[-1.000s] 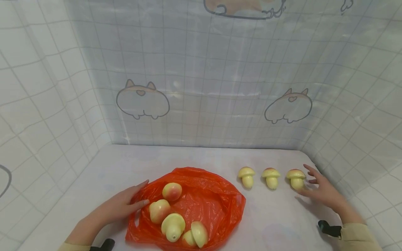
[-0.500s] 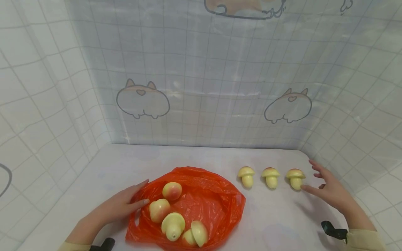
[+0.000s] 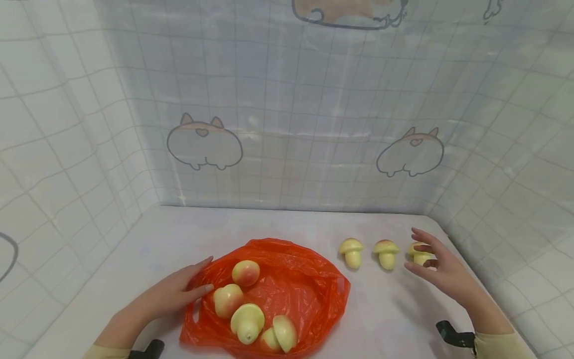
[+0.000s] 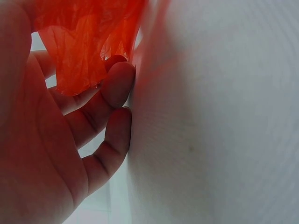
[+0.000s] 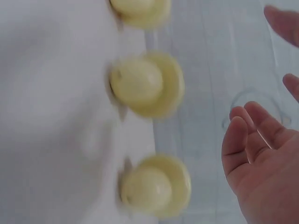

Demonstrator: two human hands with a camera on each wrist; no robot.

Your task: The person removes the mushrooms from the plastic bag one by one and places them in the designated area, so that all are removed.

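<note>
My left hand (image 3: 179, 289) holds the left rim of a red plastic bag (image 3: 296, 299), its thumb on the inner side and its fingers outside. The left wrist view shows bent fingers with the red film (image 4: 74, 65) hanging between thumb and fingers. Several yellow toy mushrooms (image 3: 247, 323) with reddish caps lie in the bag. My right hand (image 3: 448, 271) hovers over the rightmost mushroom (image 3: 419, 257) of a row, partly hiding it. Its fingers are spread and hold nothing. The right wrist view shows blurred mushrooms (image 5: 147, 84) apart from the fingers.
Two more mushrooms, one at left (image 3: 352, 253) and one in the middle (image 3: 386, 254), complete the row right of the bag. They stand on a white table (image 3: 376, 309). Grid-patterned sheeting (image 3: 287, 124) with cartoon dogs encloses the back and sides.
My right hand first drew away to the right from the rightmost mushroom, then swung left over it. The left hand, bag and mushrooms stay in place.
</note>
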